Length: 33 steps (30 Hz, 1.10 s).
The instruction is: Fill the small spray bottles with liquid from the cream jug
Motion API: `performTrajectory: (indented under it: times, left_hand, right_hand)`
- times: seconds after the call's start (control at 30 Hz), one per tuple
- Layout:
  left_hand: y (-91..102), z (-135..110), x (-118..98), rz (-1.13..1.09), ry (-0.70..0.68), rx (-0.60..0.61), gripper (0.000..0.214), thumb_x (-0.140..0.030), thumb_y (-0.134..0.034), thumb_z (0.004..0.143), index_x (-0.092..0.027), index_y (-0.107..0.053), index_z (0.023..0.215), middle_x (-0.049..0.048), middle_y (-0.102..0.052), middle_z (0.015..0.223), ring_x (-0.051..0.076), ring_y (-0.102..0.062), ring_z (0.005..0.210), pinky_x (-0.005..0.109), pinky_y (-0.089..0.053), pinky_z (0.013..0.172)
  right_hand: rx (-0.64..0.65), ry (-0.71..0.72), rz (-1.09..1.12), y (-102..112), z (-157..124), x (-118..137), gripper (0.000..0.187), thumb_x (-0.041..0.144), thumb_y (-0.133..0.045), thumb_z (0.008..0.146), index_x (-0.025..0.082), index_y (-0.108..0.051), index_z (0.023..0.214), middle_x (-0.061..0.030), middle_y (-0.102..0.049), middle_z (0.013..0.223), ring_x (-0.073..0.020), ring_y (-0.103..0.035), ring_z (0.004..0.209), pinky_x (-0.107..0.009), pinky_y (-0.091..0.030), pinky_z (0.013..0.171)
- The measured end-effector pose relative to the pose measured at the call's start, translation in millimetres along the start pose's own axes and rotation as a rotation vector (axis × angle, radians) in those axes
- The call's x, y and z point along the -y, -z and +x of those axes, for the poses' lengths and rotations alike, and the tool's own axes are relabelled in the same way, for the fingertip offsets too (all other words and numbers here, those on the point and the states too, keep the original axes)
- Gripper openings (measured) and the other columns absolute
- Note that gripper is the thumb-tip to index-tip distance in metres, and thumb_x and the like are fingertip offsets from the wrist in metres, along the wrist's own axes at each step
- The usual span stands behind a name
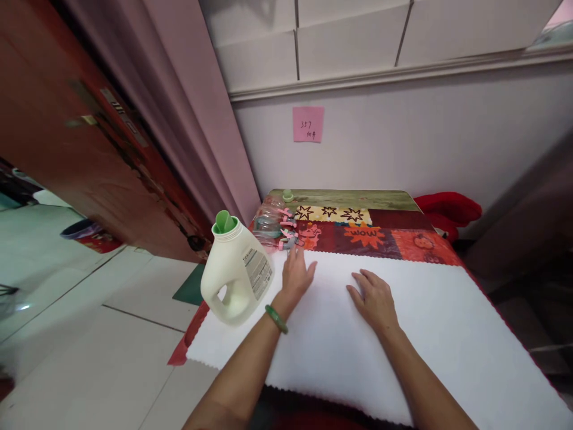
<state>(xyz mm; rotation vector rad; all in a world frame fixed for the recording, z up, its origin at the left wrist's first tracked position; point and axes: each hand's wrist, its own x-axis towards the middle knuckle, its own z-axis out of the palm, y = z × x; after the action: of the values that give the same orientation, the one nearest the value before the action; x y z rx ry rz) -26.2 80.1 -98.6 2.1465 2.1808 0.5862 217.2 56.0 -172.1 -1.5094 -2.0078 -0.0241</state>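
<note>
My left hand (296, 279), with a green bangle (276, 319) on the wrist, hangs over the white cloth (331, 334). Its fingers are stretched out toward a grey-and-pink spray trigger (289, 240); I cannot tell whether they touch. That trigger belongs to one of several clear spray bottles (268, 216) lying on their sides. My right hand (376, 300) is low over the cloth, fingers apart, holding nothing. To the left of my left hand stands a cream detergent jug (235, 269) with a green spout in its open mouth.
A small green cap (287, 195) sits at the table's far left. Patterned red covering (376, 236) shows beyond the cloth. A pink note (308, 124) is on the wall. Red fabric (447, 209) lies past the far right corner; a wooden door (102, 119) is at left.
</note>
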Motion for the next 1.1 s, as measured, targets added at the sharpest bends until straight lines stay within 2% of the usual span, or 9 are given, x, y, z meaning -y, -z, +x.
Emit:
performTrajectory:
  times: [0.1,0.27,0.47,0.57,0.7,0.77,0.9,1.0,1.1]
  left_hand:
    - [14.7,33.9,3.1,0.084,0.103,-0.069,0.062,-0.024,-0.055,0.092,-0.004,-0.038,0.148,0.0305,-0.042,0.151,0.037,-0.048,0.137,0.051,-0.040,0.110]
    - [25.6,62.7,1.0,0.228,0.109,-0.100,0.065,-0.002,-0.037,0.089,-0.008,-0.034,0.154,0.0251,-0.048,0.150,0.035,-0.037,0.144,0.059,-0.010,0.121]
    - [18.8,80.3,9.2,0.302,0.168,-0.052,0.068,-0.016,-0.056,0.085,-0.005,-0.040,0.150,0.0271,-0.059,0.135,0.040,-0.048,0.133,0.064,-0.017,0.117]
    - [13.6,85.2,13.7,0.324,0.165,-0.025,0.062,-0.021,-0.061,0.082,-0.007,-0.050,0.142,0.0288,-0.050,0.147,0.042,-0.040,0.140,0.066,-0.016,0.117]
    - [11.5,88.3,16.6,0.346,0.132,0.005,0.046,-0.018,-0.058,0.082,-0.010,-0.064,0.126,0.0254,-0.038,0.159,0.042,-0.031,0.147,0.068,-0.011,0.118]
    - [12.8,89.5,16.9,0.348,0.116,0.022,0.040,-0.016,-0.055,0.082,-0.013,-0.068,0.120,0.0236,-0.045,0.154,0.041,-0.035,0.144,0.068,-0.011,0.118]
    - [18.2,90.7,14.8,0.339,0.088,0.050,0.044,-0.010,-0.049,0.082,-0.016,-0.070,0.120,0.0198,-0.066,0.129,0.038,-0.048,0.131,0.070,-0.010,0.117]
    - [23.8,89.6,9.5,0.330,0.076,0.051,0.047,-0.009,-0.047,0.083,-0.017,-0.068,0.124,0.0191,-0.069,0.122,0.040,-0.050,0.127,0.074,-0.006,0.115]
    - [30.9,87.1,-0.9,0.319,0.058,0.042,0.044,-0.013,-0.048,0.085,-0.018,-0.068,0.125,0.0184,-0.067,0.127,0.041,-0.049,0.126,0.076,-0.003,0.113]
  right_hand:
    - [-0.016,-0.001,0.010,-0.5,0.3,-0.4,0.042,0.049,-0.051,0.099,0.019,-0.069,0.123,-0.0154,-0.067,0.129,-0.0316,-0.061,0.119,-0.048,-0.045,0.103]
    - [-0.014,-0.019,0.035,-0.8,0.9,-0.5,0.040,0.047,-0.052,0.099,0.021,-0.069,0.122,-0.0146,-0.067,0.130,-0.0320,-0.061,0.120,-0.049,-0.045,0.103]
    - [-0.026,-0.041,0.074,-0.6,2.4,0.3,0.037,0.046,-0.051,0.099,0.022,-0.069,0.120,-0.0136,-0.068,0.128,-0.0316,-0.061,0.119,-0.050,-0.044,0.103]
    - [-0.025,-0.046,0.088,0.4,3.8,1.0,0.035,0.044,-0.052,0.099,0.022,-0.069,0.119,-0.0132,-0.068,0.128,-0.0310,-0.061,0.118,-0.049,-0.044,0.102]
    - [-0.024,-0.055,0.110,2.1,5.8,2.2,0.031,0.041,-0.054,0.098,0.022,-0.070,0.117,-0.0126,-0.068,0.127,-0.0310,-0.062,0.117,-0.049,-0.044,0.100]
    - [-0.022,-0.061,0.119,2.9,6.7,2.9,0.030,0.040,-0.055,0.097,0.022,-0.069,0.117,-0.0124,-0.068,0.127,-0.0308,-0.062,0.117,-0.049,-0.044,0.100]
    - [-0.020,-0.069,0.117,3.7,7.7,3.7,0.029,0.039,-0.055,0.098,0.022,-0.069,0.116,-0.0124,-0.068,0.127,-0.0303,-0.061,0.119,-0.049,-0.043,0.102]
    - [-0.013,-0.069,0.116,3.4,7.9,3.1,0.029,0.039,-0.055,0.098,0.023,-0.069,0.116,-0.0117,-0.068,0.127,-0.0296,-0.061,0.119,-0.047,-0.043,0.102]
    - [-0.010,-0.070,0.107,2.3,7.8,1.7,0.029,0.039,-0.055,0.097,0.023,-0.069,0.116,-0.0113,-0.068,0.127,-0.0298,-0.061,0.118,-0.047,-0.044,0.100]
